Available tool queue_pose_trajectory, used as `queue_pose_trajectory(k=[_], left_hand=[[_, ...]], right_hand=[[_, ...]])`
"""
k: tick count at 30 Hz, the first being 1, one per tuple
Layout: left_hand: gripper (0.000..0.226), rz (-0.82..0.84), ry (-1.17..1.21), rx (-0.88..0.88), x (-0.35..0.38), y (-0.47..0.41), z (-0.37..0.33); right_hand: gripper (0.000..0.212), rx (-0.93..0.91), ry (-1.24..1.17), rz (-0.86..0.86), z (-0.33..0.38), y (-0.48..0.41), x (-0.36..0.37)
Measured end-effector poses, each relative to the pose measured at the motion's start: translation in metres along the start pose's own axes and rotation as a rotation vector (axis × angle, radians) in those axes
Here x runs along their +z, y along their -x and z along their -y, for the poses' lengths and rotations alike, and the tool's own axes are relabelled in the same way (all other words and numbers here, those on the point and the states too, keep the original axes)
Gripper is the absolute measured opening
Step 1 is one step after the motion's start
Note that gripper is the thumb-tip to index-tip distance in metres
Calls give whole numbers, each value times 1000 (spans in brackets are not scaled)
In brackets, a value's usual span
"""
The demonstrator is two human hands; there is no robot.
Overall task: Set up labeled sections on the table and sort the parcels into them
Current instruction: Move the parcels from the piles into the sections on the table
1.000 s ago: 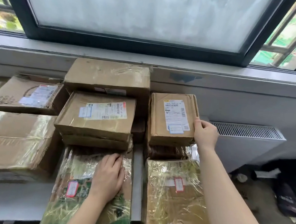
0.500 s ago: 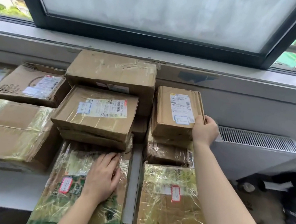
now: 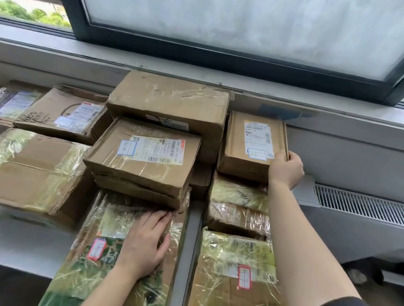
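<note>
Several brown cardboard parcels crowd the grey table under the window. My right hand grips the near right corner of a small parcel with a white label, which sits on top of a taped stack at the right. My left hand lies flat, fingers straight, on a green-printed parcel wrapped in clear tape at the front. A labeled flat box lies just beyond my left fingers, with a larger plain box behind it.
A taped parcel with a red-edged sticker lies front right. A big taped box and two labeled parcels fill the left. The windowsill runs behind; a white radiator stands to the right, beyond the table's edge.
My right hand has pushed the small labeled parcel farther back toward the wall on its stack. My left hand has stayed on the green-printed parcel. The view has shifted right and downward.
</note>
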State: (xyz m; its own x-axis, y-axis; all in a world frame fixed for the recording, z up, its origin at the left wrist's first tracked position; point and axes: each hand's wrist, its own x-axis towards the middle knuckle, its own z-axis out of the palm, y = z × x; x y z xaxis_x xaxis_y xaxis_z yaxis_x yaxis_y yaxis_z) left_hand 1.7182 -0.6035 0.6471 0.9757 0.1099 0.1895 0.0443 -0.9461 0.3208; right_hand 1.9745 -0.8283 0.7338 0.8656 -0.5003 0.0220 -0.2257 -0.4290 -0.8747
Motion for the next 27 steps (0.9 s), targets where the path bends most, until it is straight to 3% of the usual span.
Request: queue_pose_trajectory(k=[8,15,27], left_hand=[[49,-5,14,6,-1,0,0],[49,-13,12,16,0,-1,0],[49,-15,28,13,2,-1,3]], right_hand=[[45,-7,-171,109,-13,6,-6],[57,-216,-104,78,-40,22,-12],[78,-157,-93,198,-30,20,-14]])
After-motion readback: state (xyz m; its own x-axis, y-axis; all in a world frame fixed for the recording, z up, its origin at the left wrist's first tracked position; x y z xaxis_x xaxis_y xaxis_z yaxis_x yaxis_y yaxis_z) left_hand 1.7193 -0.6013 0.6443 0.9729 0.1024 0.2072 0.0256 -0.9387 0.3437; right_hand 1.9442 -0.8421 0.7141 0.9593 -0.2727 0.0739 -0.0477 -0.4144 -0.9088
